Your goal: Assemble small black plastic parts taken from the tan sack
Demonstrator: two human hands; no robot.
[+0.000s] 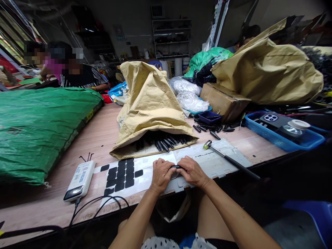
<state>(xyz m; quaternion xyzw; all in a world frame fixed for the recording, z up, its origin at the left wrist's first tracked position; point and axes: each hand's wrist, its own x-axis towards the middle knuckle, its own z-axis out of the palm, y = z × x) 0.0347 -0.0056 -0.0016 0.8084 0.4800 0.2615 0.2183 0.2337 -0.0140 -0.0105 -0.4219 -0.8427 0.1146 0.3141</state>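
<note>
My left hand (161,174) and my right hand (191,171) meet at the table's front edge. Both have their fingers curled around a small black part (176,167) held between them. They rest on a white backing sheet (207,160). To the left lies a sheet of black square pads (121,175). Just beyond my hands a tan paper sack (151,100) lies open, with several black stick-shaped parts (163,143) spilling from its mouth.
A small hammer (228,159) lies to the right of my hands. A white power bank (80,180) with a black cable sits at the left. A green sack (38,121) fills the left. A blue tray (282,138) stands right. Another person sits far left.
</note>
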